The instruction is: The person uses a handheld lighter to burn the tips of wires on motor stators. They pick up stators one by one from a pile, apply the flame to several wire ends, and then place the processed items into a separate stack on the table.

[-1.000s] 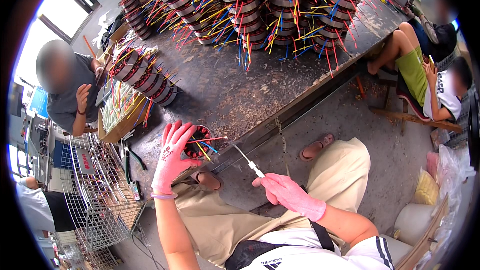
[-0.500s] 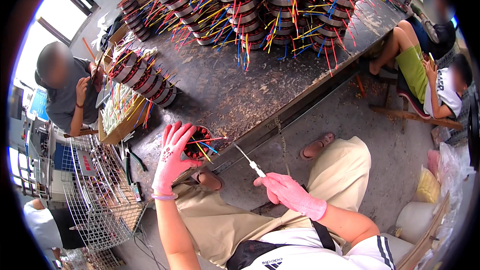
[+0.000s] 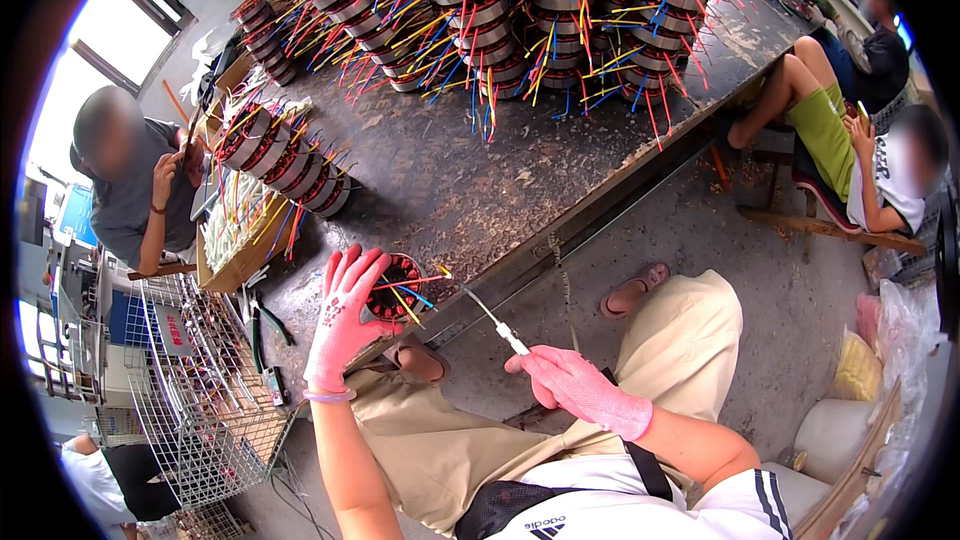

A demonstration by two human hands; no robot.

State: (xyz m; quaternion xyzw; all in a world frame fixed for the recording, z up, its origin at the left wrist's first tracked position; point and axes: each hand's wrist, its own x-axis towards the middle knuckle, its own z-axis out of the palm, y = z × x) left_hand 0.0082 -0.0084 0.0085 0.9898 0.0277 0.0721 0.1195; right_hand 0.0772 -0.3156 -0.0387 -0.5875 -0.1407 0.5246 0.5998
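Note:
My left hand (image 3: 345, 320), in a pink glove, curves round the left side of a wound motor stator (image 3: 397, 270). Its fingers reach along the far side and the thumb presses low on the ring. The stator rests at the table's near edge, with red, yellow and blue lead wires (image 3: 412, 290) sticking out to the right. Also gloved in pink, my right hand (image 3: 575, 385) is closed round a slim tool with a white handle (image 3: 512, 338) and a thin metal shaft. The shaft's tip is close to the wire ends; whether they touch I cannot tell.
Stacks of wired stators (image 3: 480, 20) fill the far table (image 3: 470, 180). A leaning stator row (image 3: 285, 160) stands beside a cardboard box (image 3: 245, 250) of white pieces. Green-handled pliers (image 3: 262, 330) lie left, above a wire rack (image 3: 200, 390). Several people sit or stand around.
The tool's tip has shifted slightly left, toward the wire ends. A short yellow end now shows beside the red wire's tip. My left hand and the stator have hardly moved.

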